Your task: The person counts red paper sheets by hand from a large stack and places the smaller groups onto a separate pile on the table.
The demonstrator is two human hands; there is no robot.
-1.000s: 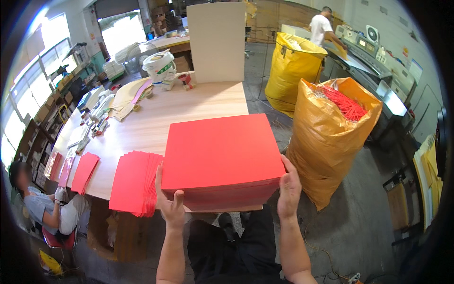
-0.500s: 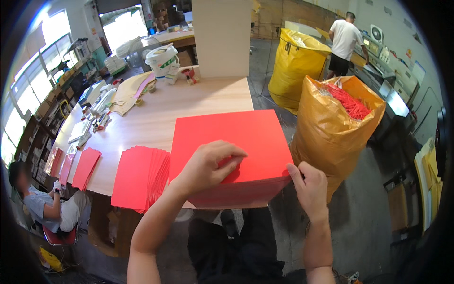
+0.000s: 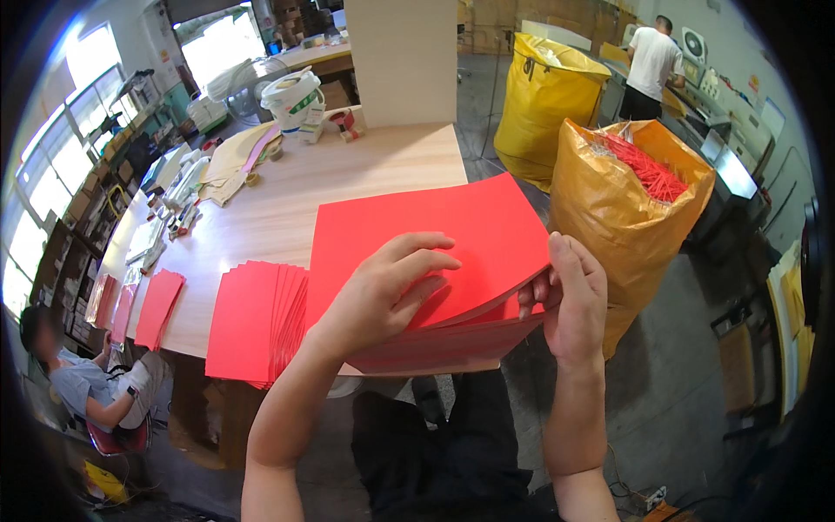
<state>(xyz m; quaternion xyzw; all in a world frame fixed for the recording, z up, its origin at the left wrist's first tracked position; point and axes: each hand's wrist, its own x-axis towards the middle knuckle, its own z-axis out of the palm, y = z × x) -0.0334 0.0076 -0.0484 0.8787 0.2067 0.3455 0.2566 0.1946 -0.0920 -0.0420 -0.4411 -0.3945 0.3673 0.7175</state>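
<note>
A tall stack of large red paper sheets (image 3: 374, 222) stands at the near edge of the table. My right hand (image 3: 571, 300) grips the near right corner of the upper sheets, thumb on top and fingers underneath. That corner is bent up, leaving a gap above the sheets below (image 3: 435, 346). My left hand (image 3: 396, 287) rests over the top sheet with its fingers apart, holding nothing. To the left of the stack lies a fanned pile of smaller red sheets (image 3: 248, 317), partly behind my left forearm.
Narrower red strips (image 3: 160, 306) lie farther left on the wooden table (image 3: 391, 161). A white bucket (image 3: 294, 100) stands by the pillar. An orange sack (image 3: 609, 244) of red shreds and a yellow sack (image 3: 544, 113) stand right. One person sits at left; another stands far right.
My right hand has slid its fingers under the upper sheets and raised their corner. The fingers of my left hand have spread out from a curled pose.
</note>
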